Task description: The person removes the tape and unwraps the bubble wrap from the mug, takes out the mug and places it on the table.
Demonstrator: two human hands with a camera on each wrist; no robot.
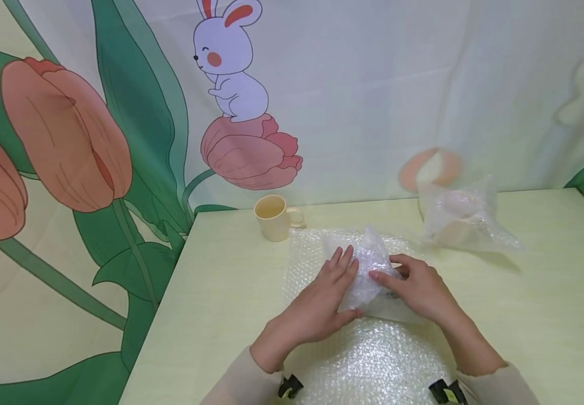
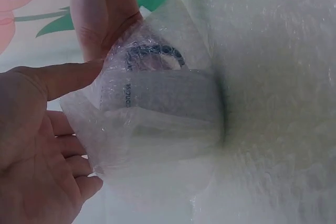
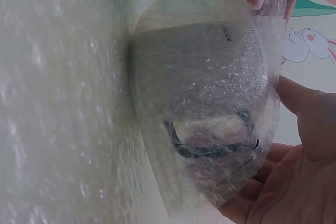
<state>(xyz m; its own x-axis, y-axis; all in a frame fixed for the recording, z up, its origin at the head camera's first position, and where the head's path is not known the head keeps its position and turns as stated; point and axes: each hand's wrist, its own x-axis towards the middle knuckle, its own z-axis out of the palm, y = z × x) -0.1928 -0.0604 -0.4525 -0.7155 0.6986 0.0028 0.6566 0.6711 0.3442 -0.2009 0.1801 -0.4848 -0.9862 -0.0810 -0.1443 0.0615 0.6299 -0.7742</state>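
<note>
Wrapped cup (image 1: 370,264): ctr of head frame, just below mid; in bubble wrap, on sheet, betw. both hands; dk. handle edging + small dk. lettering show thru in wrist views.
L hand (image 1: 322,306): fingers approx. straight, laid flat on wrap's L side, thumb out near its lower edge.
R hand (image 1: 421,287): fingers + thumb curled round wrap's R side, gripping it.
Bubble sheet (image 1: 373,360): flat on counter (image 1: 206,304), ctr to bottom edge of frame.
Yellow mug (image 1: 273,224): upright, L of ctr, by sheet's upper L corner, handle to R.
2nd wrapped bundle (image 1: 466,219): R of ctr, nr. counter's back edge.
</note>
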